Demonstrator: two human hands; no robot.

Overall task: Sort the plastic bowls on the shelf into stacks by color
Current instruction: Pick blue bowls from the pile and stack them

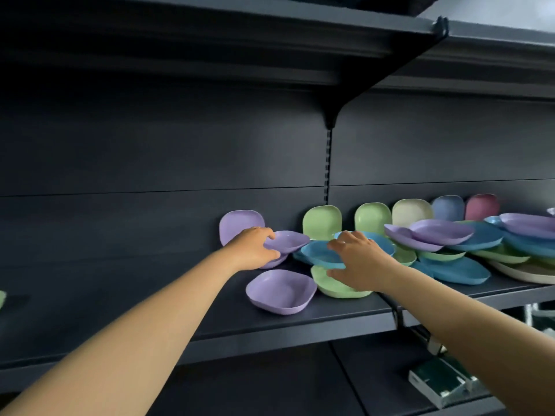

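Observation:
My left hand [253, 247] grips the rim of a purple bowl [289, 241], held just above another purple bowl. My right hand [357, 259] holds a blue bowl [319, 253] by its edge, thumb under and fingers over it. Below lie a green bowl [336, 288] and an upright purple bowl [280, 291] on the dark shelf [180, 298]. Against the back panel lean a purple bowl [237, 223] and two green bowls [322, 222]. To the right spreads a jumbled pile of purple, blue and green bowls [468, 244].
Cream, blue and pink bowls [449, 207] lean on the back wall at the right. A shelf above [270, 31] overhangs the work area. Its bracket [329, 115] drops at the middle. Boxes [441, 382] lie on the lower shelf at the right.

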